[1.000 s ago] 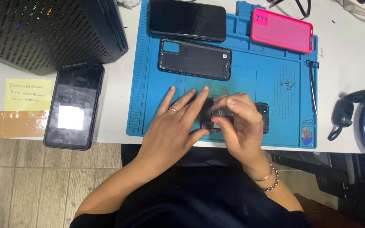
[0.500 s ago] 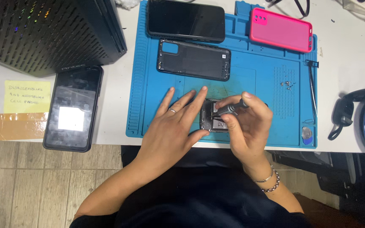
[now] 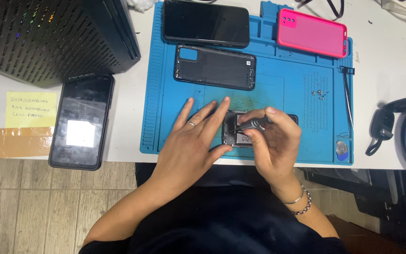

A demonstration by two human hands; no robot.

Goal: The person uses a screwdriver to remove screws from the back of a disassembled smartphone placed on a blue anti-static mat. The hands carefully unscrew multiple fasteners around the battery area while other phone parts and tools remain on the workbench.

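We see the opened phone (image 3: 238, 134) lying flat at the near edge of the blue mat (image 3: 287, 94), its long axis running left to right along that edge. We judge it light, stiff and fragile inside, best held by its rim. Our left hand (image 3: 193, 141) lies spread on its left end, fingers (image 3: 218, 113) flat, gripping nothing. Our right hand (image 3: 273, 141) pinches a thin screwdriver (image 3: 252, 124), tip down into the phone. Farther up the mat lie a black back cover (image 3: 214, 67) and a pink case (image 3: 312, 33).
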